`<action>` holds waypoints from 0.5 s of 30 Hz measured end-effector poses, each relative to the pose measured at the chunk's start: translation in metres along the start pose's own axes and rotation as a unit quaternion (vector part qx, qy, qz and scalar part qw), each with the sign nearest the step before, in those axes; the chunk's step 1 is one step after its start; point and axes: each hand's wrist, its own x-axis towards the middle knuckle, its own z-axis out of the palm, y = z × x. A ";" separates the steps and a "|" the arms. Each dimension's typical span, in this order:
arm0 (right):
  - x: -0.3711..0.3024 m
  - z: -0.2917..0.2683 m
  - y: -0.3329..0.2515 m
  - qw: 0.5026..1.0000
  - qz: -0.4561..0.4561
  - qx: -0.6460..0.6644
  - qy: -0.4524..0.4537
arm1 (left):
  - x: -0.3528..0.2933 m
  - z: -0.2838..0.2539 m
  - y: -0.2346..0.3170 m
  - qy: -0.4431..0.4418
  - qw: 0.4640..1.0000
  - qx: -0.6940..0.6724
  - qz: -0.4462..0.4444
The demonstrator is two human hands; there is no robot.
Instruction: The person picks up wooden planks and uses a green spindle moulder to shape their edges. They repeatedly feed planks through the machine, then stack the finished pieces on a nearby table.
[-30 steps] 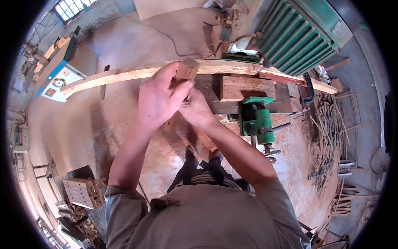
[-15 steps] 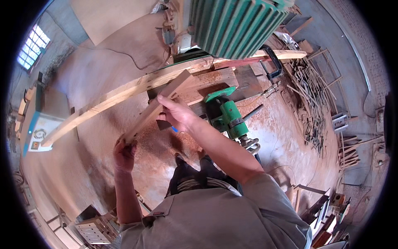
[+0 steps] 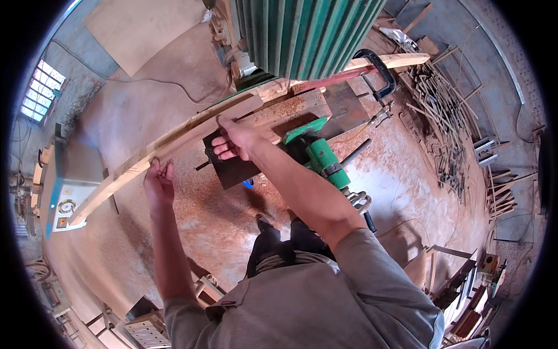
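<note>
A wooden board (image 3: 243,106) lies along a long pale timber beam (image 3: 125,168), its far end on the wooden work surface (image 3: 299,109) beside a green ribbed machine housing (image 3: 308,38). My left hand (image 3: 160,183) has its curled fingers on the board's near left end. Farther along, my right hand (image 3: 237,139) rests its thumb against the board, while its other fingers are loosely extended and apart over a dark metal plate (image 3: 232,168). Right of that hand stands a green clamp device (image 3: 326,163) with a flat green pad. Sawdust is scattered on the work surface.
A black C-clamp (image 3: 381,75) grips the beam at the right. Thin wood offcuts (image 3: 439,139) are heaped on the floor beyond. At the left, a white and blue cabinet with a dial (image 3: 67,206) stands by the beam's end. Sawdust covers the floor.
The board has moved forward and now lies against the beam, where before it was held at an angle. Both hands went with it, and my right hand's fingers have loosened from around it.
</note>
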 end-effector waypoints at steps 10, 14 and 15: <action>-0.120 -0.007 0.049 0.975 -0.127 -0.160 -0.087 | 0.028 0.011 -0.024 0.029 0.997 0.053 -0.046; -0.166 -0.033 0.059 0.952 -0.196 -0.210 -0.105 | 0.036 0.027 -0.050 0.020 0.994 0.071 -0.078; -0.174 -0.040 0.060 0.950 -0.206 -0.215 -0.097 | 0.036 0.031 -0.055 0.015 0.994 0.072 -0.081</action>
